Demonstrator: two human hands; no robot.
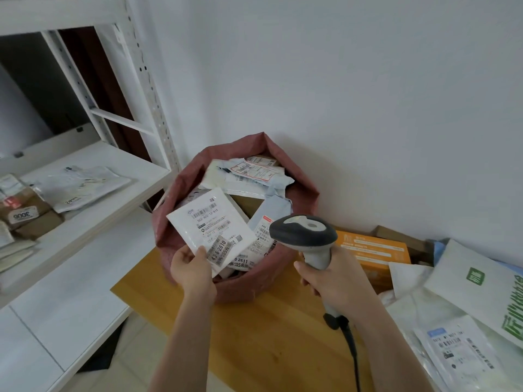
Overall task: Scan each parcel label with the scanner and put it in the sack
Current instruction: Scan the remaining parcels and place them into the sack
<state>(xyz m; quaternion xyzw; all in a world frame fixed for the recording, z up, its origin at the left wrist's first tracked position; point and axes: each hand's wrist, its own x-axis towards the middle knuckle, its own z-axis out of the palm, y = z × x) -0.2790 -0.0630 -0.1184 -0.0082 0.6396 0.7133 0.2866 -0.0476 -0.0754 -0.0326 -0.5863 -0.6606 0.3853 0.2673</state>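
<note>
The left hand (190, 267) pinches the near corner of a white parcel (210, 227), label up, above the near rim of the red sack (181, 176), which stands full of parcels at the far left corner of the wooden table (271, 315). The right hand (336, 278) is clenched round the grip of the scanner (305, 236), its head just right of the parcel, while more parcels (464, 321) lie along the table's right edge.

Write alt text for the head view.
A left hand holds a white labelled parcel over a full reddish sack while the right hand grips a grey handheld scanner; more parcels lie on the wooden table.
</note>
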